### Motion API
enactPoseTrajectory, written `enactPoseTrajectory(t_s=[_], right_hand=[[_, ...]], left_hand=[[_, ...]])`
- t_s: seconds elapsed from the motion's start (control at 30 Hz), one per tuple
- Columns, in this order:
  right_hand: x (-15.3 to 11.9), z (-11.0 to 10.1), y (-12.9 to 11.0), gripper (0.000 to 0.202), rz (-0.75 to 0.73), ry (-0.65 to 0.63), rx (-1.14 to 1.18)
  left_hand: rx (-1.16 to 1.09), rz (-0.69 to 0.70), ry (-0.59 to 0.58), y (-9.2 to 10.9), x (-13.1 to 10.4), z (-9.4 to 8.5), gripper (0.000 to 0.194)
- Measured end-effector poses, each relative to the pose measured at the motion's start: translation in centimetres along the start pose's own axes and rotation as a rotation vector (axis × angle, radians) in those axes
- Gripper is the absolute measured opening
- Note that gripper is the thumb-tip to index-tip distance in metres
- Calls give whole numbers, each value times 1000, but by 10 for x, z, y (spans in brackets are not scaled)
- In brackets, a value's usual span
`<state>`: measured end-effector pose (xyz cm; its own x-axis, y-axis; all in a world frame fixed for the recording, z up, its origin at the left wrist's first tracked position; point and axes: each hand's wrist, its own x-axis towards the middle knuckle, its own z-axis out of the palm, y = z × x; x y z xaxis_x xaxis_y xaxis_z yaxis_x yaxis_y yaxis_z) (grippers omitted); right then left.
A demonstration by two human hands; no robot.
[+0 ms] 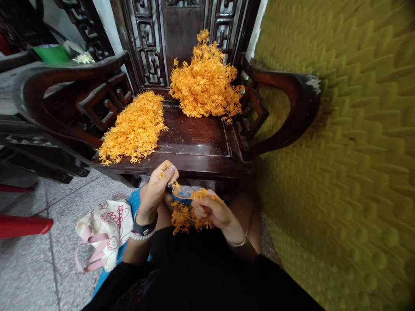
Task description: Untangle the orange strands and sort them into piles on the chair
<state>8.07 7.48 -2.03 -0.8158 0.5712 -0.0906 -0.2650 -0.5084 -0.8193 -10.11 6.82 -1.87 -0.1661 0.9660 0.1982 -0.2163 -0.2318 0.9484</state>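
Note:
My left hand [162, 179], with a dark band and beads at the wrist, is closed in a pinch on a small orange plastic piece. To its right, my right hand [210, 207] has its fingers wrapped round a cluster of orange pieces [181, 217], part of which hangs below over my lap. A thin orange strand spans the gap between the hands. Beyond them, on the seat of a dark wooden chair [197, 138], lie a flat orange pile [136, 127] at the left and a taller orange heap [207, 80] at the back right.
Curved armrests flank the seat. A green textured wall [340, 172] rises close on the right. On the floor at the left are a white cloth bag [113, 222] with pink handles and a red plastic object [26, 226]. Something green [52, 54] lies at the upper left.

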Motion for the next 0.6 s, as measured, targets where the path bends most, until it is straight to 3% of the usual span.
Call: enactPoseTrajectory(t_s=[0.07, 0.17, 0.23, 0.3, 0.4, 0.47, 0.53, 0.6], right_hand=[[0, -2, -2, 43, 31, -21, 9], [0, -6, -5, 44, 98, -67, 34], [0, -7, -5, 45, 119, -73, 49], [-2, -4, -4, 45, 92, -32, 20], [-6, 5, 0, 38, 5, 59, -127], [-8, 10, 0, 34, -27, 85, -232], [-10, 13, -2, 34, -38, 82, -296], [-12, 14, -4, 36, -54, 79, -325]], left_hand=[[124, 46, -88, 1, 0, -5, 31], [261, 3, -342, 8, 0, -10, 47], [337, -42, -434, 13, 0, -12, 40], [403, -31, -314, 17, 0, -13, 32], [397, 105, 85, 18, -4, -13, 32], [341, 207, 260, 17, -7, -8, 33], [244, 275, 315, 16, -10, 2, 36], [109, 294, 290, 17, -10, 13, 39]])
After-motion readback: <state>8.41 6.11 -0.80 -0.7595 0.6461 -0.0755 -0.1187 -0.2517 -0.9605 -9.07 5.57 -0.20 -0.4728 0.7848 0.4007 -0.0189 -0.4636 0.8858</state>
